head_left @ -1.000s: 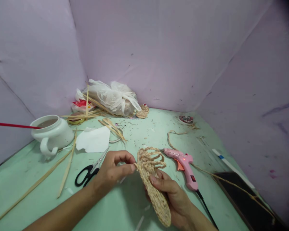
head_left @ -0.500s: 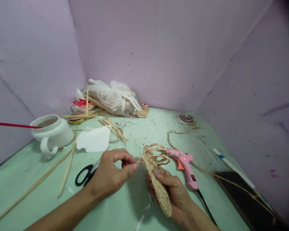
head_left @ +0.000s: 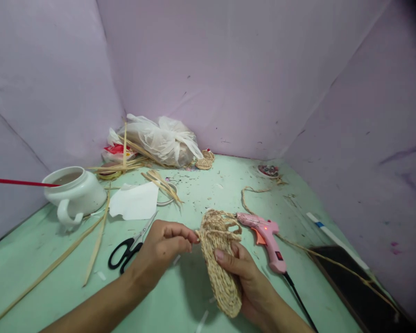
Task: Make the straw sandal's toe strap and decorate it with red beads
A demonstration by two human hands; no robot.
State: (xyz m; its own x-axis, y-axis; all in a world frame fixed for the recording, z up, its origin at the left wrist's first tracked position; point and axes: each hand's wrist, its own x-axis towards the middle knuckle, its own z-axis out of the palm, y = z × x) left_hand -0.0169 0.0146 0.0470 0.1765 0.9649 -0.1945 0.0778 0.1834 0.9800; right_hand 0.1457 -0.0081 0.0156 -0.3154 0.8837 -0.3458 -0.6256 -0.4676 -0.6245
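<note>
In my right hand is a small slipper woven from straw-coloured braid, its oval sole tilted with the near end low. My right thumb lies on its face and the fingers go behind it. Loops of braid stand at the far end. My left hand pinches at the upper left edge of the slipper, on what looks like a strand end between thumb and forefinger. Just beyond the slipper on the right lies a pink glue gun with an orange light showing. Black-handled scissors lie by my left wrist.
At the left stands a white pot with a red stick across its rim. Straw strips, white paper and a tied plastic bag lie farther back. A dark flat board and the glue gun's cord are at the right.
The slipper has turned from nearly edge-on so that its broad woven face now shows. My left hand stays at its upper left edge, with the fingers curled more.
</note>
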